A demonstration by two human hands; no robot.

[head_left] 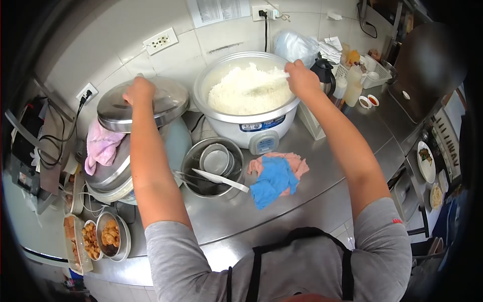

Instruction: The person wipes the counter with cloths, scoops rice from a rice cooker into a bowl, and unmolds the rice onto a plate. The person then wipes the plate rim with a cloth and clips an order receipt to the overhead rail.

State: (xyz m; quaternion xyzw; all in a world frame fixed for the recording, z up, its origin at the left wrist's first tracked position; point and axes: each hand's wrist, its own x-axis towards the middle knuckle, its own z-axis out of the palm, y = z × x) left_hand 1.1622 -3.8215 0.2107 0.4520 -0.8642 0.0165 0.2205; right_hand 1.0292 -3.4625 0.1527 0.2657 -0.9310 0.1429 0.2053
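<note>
A large rice cooker [216, 118] stands uncovered against the tiled wall, heaped with white cooked rice [236, 95]. My right hand [303, 80] is closed round the handle of a pale rice paddle [276, 77] above the cooker's right rim; the blade lies against the rice. To the left, my left hand [140, 91] grips the top of a round metal lid [171, 100]. That lid is over a second cooker [173, 146], which has its own lid and a pink towel [103, 143] on it. Whether the held lid touches anything beneath is unclear.
In front of the rice cooker sits a metal pot [188, 161] with metal bowls and another white paddle [221, 179]. Blue and pink cloths [275, 176] lie beside it. Fried food in containers [109, 235] is at lower left; squeeze bottles [353, 83] and a black jug [324, 75] stand right.
</note>
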